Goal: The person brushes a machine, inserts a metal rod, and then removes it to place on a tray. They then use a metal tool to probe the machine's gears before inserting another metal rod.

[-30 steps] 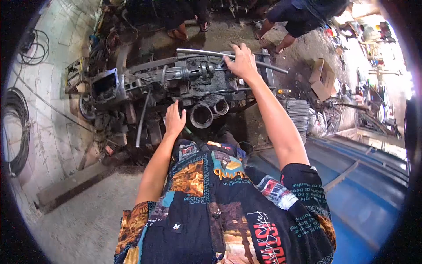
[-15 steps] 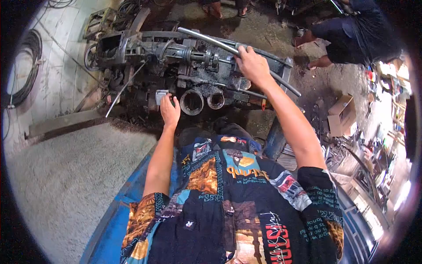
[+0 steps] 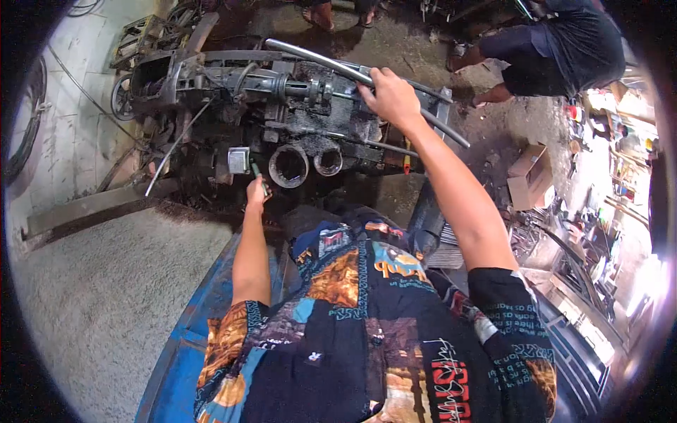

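Observation:
My right hand (image 3: 393, 99) is closed around a long metal tube (image 3: 314, 58), which slants across the top of a dark, greasy lathe-like machine (image 3: 264, 86). In my left hand (image 3: 258, 192) is a slim green stick-like thing (image 3: 256, 170), its far end pointing at the machine; its exact kind is too small to make out. Just beyond that hand sits a small grey metal box (image 3: 238, 160) on the machine's near side. Two round open cans (image 3: 288, 166) stand to the right of the left hand, both dirty inside.
A thin metal rod (image 3: 178, 148) juts out from the machine's left part. At the upper right a person in dark clothes (image 3: 564, 53) bends down, and another person's feet (image 3: 321, 17) show at the top. A cardboard box (image 3: 529, 176) lies on the right.
My left hand has drawn back from the small metal box and now shows the green thing in its grip. My right hand stays on the tube. The whole view has shifted slightly.

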Demonstrator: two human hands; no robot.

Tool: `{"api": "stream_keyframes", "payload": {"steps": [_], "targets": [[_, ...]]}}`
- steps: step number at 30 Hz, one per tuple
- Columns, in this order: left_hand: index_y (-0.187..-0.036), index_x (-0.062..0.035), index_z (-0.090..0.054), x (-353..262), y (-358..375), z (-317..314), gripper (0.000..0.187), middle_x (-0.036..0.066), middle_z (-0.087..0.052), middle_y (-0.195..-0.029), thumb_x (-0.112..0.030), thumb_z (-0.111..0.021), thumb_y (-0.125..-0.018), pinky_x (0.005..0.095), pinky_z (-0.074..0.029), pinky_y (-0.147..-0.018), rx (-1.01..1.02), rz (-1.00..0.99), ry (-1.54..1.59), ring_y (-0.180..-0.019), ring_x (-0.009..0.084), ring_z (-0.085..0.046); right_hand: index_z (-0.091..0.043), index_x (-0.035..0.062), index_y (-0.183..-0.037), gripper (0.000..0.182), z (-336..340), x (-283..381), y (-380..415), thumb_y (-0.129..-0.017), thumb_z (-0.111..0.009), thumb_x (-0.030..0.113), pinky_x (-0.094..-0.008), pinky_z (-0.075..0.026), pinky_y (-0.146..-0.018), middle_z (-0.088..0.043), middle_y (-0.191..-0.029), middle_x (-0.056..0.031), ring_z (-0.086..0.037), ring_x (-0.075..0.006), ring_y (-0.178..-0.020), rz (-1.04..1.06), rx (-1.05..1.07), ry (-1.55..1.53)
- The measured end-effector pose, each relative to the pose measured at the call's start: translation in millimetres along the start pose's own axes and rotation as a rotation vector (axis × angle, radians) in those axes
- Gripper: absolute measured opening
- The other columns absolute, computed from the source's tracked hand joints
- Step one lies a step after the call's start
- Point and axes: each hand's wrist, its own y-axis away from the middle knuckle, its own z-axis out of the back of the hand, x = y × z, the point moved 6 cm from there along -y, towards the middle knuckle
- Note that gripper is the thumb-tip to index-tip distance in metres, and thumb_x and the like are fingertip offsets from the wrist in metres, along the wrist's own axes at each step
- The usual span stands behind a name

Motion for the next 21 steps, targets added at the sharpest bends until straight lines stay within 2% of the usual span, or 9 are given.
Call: {"api": "stream_keyframes", "payload": {"steps": [1, 5, 6, 8, 12, 15, 18, 20, 21], "targets": [[-0.087, -0.0106, -0.058, -14, 10, 1, 0.029, 0.000, -0.053, -0.064, -0.037, -0.053, -0.098, 0.0314, -0.043, -0.046, -0.052, -0.036, -0.065, -0.049, 0.0136, -0.050, -0.058, 0.0044, -0.106, 0.039, 0, 0, 0, -0.087, -0.061, 0.039, -0.0490, -0.053, -0.079, -0.063, -0.101, -0.0211, -0.065, -0.0410, -0.090, -0.013, 0.005, -0.004], [-0.076, -0.0057, -0.057, -72, 40, 2, 0.041, 0.001, -0.050, -0.057, -0.040, -0.053, -0.097, 0.0337, -0.041, -0.039, -0.064, -0.087, -0.338, -0.040, 0.0148, -0.045, -0.060, 0.0037, -0.105, 0.039, 2, 1, 0, -0.086, -0.063, 0.038, -0.0488, -0.054, -0.079, -0.063, -0.102, -0.0210, -0.065, -0.0406, -0.089, -0.040, 0.002, -0.010], [-0.079, -0.0016, -0.059, -74, 10, 9, 0.041, 0.004, -0.052, -0.058, -0.038, -0.053, -0.097, 0.0362, -0.043, -0.040, -0.018, -0.115, -0.419, -0.041, 0.0180, -0.048, -0.061, 0.0032, -0.104, 0.039, 3, 1, 0, -0.085, -0.064, 0.037, -0.0489, -0.054, -0.079, -0.064, -0.101, -0.0209, -0.066, -0.0407, -0.089, -0.050, -0.001, -0.006], [-0.084, 0.0052, -0.061, -100, 20, -3, 0.042, 0.010, -0.057, -0.061, -0.034, -0.052, -0.097, 0.0391, -0.046, -0.042, -0.092, -0.048, -0.669, -0.045, 0.0233, -0.054, -0.062, 0.0028, -0.102, 0.038, 3, 2, -5, -0.084, -0.065, 0.036, -0.0488, -0.054, -0.080, -0.065, -0.101, -0.0210, -0.066, -0.0403, -0.090, -0.058, 0.009, 0.005], [-0.092, 0.0128, -0.059, -120, 52, -19, 0.045, 0.020, -0.063, -0.072, -0.031, -0.053, -0.095, 0.0414, -0.048, -0.044, -0.215, -0.063, -0.777, -0.051, 0.0303, -0.061, -0.065, 0.0022, -0.098, 0.033, 2, -7, -1, -0.080, -0.067, 0.030, -0.0478, -0.054, -0.082, -0.067, -0.101, -0.0210, -0.066, -0.0388, -0.092, -0.086, 0.008, -0.006], [-0.098, 0.0123, -0.058, -119, 71, -23, 0.042, 0.022, -0.065, -0.077, -0.029, -0.053, -0.094, 0.0422, -0.050, -0.047, -0.279, -0.139, -0.805, -0.055, 0.0318, -0.064, -0.064, 0.0019, -0.101, 0.033, -2, -8, -3, -0.079, -0.067, 0.025, -0.0463, -0.054, -0.083, -0.068, -0.102, -0.0198, -0.067, -0.0372, -0.094, -0.106, 0.022, 0.027], [-0.106, 0.0070, -0.058, -122, 77, -18, 0.038, 0.023, -0.067, -0.083, -0.028, -0.053, -0.093, 0.0439, -0.053, -0.055, -0.326, -0.214, -0.903, -0.060, 0.0336, -0.067, -0.063, 0.0011, -0.103, 0.034, 0, -9, 0, -0.078, -0.066, 0.024, -0.0459, -0.055, -0.083, -0.068, -0.101, -0.0197, -0.067, -0.0369, -0.094, -0.119, 0.024, 0.030], [-0.112, 0.0002, -0.060, -124, 76, -23, 0.034, 0.024, -0.068, -0.091, -0.027, -0.053, -0.092, 0.0450, -0.055, -0.064, -0.251, -0.291, -1.064, -0.069, 0.0363, -0.069, -0.062, 0.0007, -0.104, 0.035, 2, -9, 0, -0.078, -0.067, 0.024, -0.0458, -0.055, -0.082, -0.068, -0.101, -0.0200, -0.067, -0.0368, -0.094, -0.125, 0.027, 0.023], [-0.118, -0.0043, -0.060, -117, 67, -20, 0.035, 0.025, -0.067, -0.104, -0.028, -0.053, -0.092, 0.0470, -0.054, -0.076, -0.259, -0.333, -1.078, -0.087, 0.0392, -0.068, -0.062, 0.0007, -0.103, 0.035, 1, -10, 1, -0.078, -0.067, 0.024, -0.0457, -0.055, -0.082, -0.068, -0.100, -0.0204, -0.067, -0.0369, -0.093, -0.132, 0.026, 0.028]]}}
